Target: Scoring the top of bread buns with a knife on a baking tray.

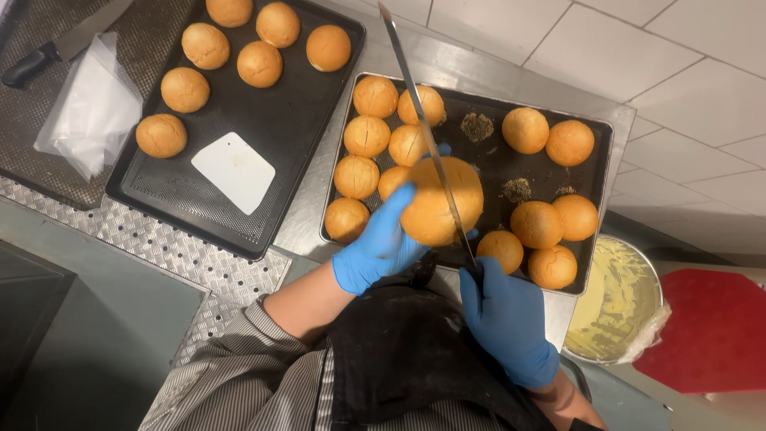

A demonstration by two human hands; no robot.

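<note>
My left hand (pixel 381 243), in a blue glove, holds a round golden bun (pixel 435 203) above the right baking tray (pixel 602 160). My right hand (pixel 507 319), also gloved in blue, grips the handle of a long knife (pixel 419 120). The blade lies across the right side of the held bun and points away toward the tiled wall. Several more buns (pixel 367 136) sit on this tray, some with cuts across their tops at the left, others whole at the right (pixel 550 140).
A second dark tray (pixel 279 120) at the left carries several buns and a white scraper (pixel 234 172). Further left lie a clear plastic bag (pixel 88 108) and a black-handled knife (pixel 48 52). A metal bowl of yellow cream (pixel 618 299) and a red board (pixel 710 331) are at the right.
</note>
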